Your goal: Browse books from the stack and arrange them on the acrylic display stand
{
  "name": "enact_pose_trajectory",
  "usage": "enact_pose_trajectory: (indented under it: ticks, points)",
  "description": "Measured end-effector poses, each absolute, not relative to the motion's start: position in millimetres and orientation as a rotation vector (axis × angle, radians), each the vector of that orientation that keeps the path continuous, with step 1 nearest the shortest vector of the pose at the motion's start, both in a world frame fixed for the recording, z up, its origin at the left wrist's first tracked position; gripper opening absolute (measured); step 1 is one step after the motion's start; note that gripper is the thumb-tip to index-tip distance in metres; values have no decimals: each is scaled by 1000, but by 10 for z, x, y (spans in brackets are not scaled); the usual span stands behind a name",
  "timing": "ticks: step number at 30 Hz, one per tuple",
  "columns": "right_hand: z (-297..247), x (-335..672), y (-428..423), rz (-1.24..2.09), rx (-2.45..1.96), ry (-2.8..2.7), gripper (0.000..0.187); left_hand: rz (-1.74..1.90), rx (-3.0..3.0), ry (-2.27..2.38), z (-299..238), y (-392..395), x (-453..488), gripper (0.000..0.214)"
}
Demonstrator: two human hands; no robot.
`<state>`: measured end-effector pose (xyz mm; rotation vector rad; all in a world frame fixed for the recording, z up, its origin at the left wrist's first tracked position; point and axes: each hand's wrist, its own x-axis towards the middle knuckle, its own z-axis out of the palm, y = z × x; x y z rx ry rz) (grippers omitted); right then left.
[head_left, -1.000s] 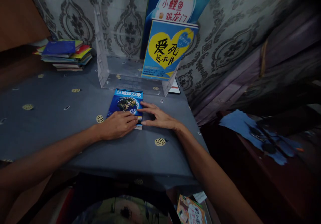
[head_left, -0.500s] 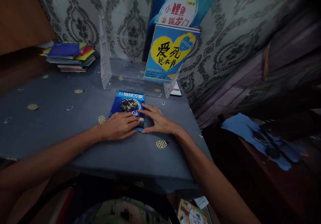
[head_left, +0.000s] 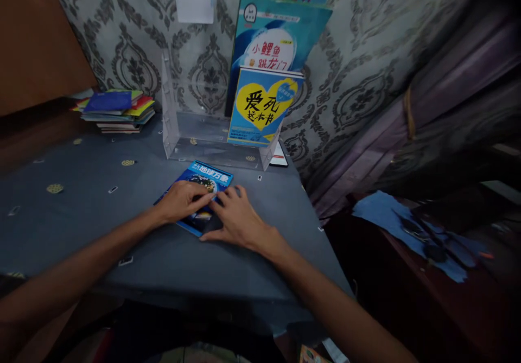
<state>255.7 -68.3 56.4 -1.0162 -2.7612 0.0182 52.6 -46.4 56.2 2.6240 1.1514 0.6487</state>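
A blue booklet [head_left: 197, 219] with a globe and Chinese characters on its cover lies askew on the grey tablecloth. My left hand [head_left: 181, 201] rests over its left and middle part. Its fingers are bent, and thumb and index come together over the cover; what is between them, if anything, is hidden. From the right, my right hand [head_left: 238, 216] lies across the booklet's right side. Its fingers are apart, the fingertips next to those of my left hand, and the thumb reaches the lower corner. Part of the cover is hidden under both hands.
Behind the booklet stands a clear acrylic rack [head_left: 220, 155] holding a blue book with a yellow heart [head_left: 260, 108]. Taller picture books [head_left: 280, 32] lean behind it. A stack of books [head_left: 118, 110] sits at back left. A phone-like device [head_left: 279, 155] lies by the rack.
The booklet has turned clockwise, its lower end swinging left. My left hand has curled its fingers over the cover, and my right hand has slid further onto it. The view has tilted up.
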Motion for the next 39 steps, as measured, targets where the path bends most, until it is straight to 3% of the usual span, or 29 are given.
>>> enact_pose_trajectory:
  ticks: [4,8,14,20,24,30,39]
  points:
    - [546,2349,-892,-78,-891,-2747,72,578,2577,1411,593,-337,591,31]
    - [503,2288,-972,-60,-749,-2756,57,410,2633,1478,630,-242,768,33]
    - [372,2451,-803,341,-573,-2466,23,208,2715,1653,600,-241,992,43]
    - [290,2725,-313,798,-942,-1732,32,168,2831,1661,527,-387,1024,37]
    - [247,2874,-58,912,-1035,-1412,37,90,2882,1659,568,-435,1078,33]
    - [219,2898,-36,899,-1069,-1451,42,44,2916,1634,620,-442,1117,35]
    - [264,2847,-147,786,-1043,-1686,36,81,2948,1603,567,-437,1081,34]
